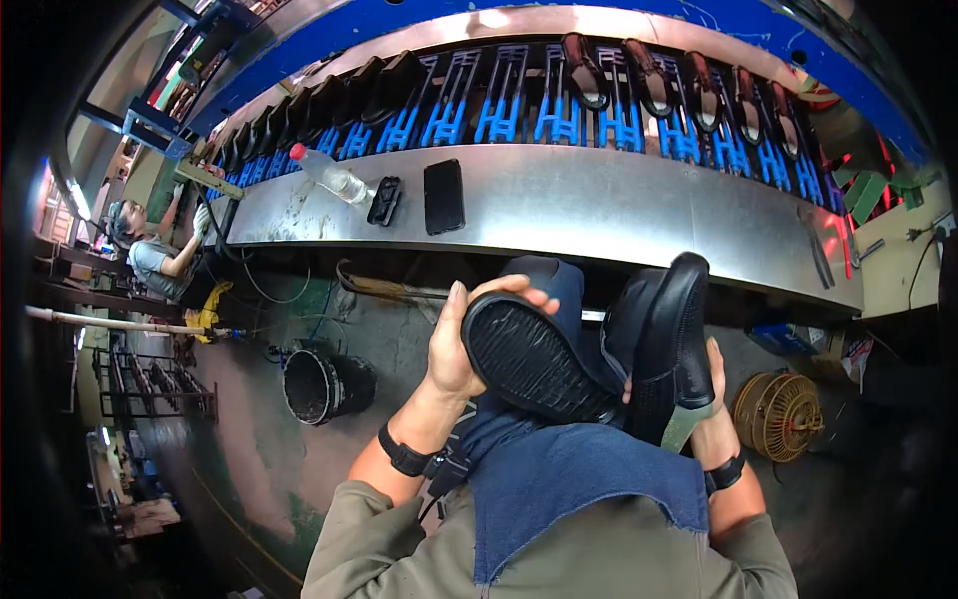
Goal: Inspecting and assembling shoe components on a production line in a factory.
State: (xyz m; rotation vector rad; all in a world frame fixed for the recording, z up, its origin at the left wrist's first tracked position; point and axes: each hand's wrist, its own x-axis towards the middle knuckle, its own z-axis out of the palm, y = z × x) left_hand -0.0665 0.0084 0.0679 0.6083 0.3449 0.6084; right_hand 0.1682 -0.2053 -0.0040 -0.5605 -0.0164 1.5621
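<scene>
Below the steel tabletop (599, 205), my left hand (454, 349) cups a sole-up black shoe (529, 359), my right hand (714, 414) grips its upright mate (674, 339); inspection step, I judge, needing steady turning.

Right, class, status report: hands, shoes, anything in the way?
Left hand grips black sole. Right hand holds black shoe. Denim apron beneath; nothing between them.
</scene>
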